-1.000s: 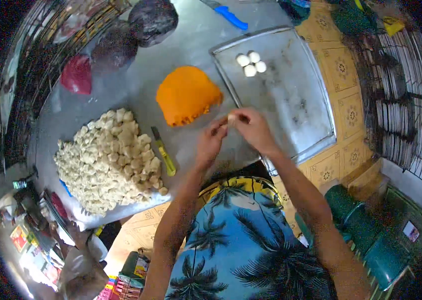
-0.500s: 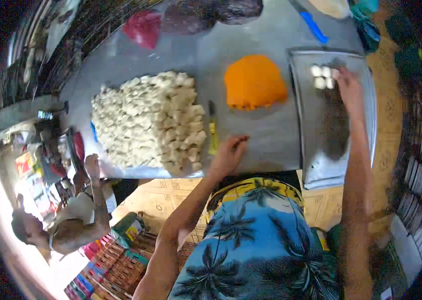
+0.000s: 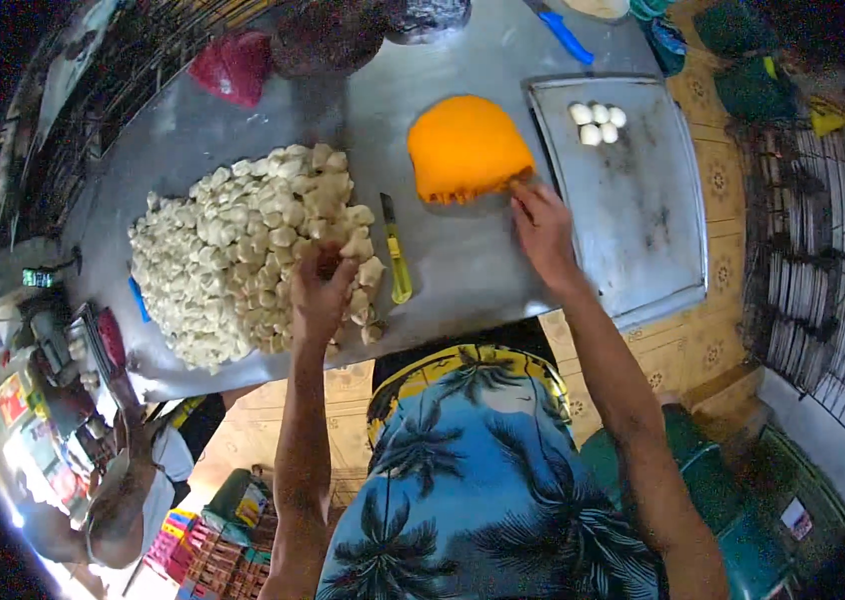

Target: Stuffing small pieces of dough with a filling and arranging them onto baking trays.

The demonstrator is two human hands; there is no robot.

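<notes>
patterned tile floor (image 3: 688, 335), metal table (image 3: 458, 262)

Orange mound (image 3: 468, 145) near dough heap (image 3: 228, 255)

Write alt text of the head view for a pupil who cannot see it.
A person's left hand is at a pile of pale lumps, the right hand touching an orange mound; five white balls sit on a tray.

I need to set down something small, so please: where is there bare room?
Bare: the tray below the white balls; the table below the orange mound, between the yellow cutter and the right hand. Crowded: near left, with the pale pile and the left hand.
</notes>
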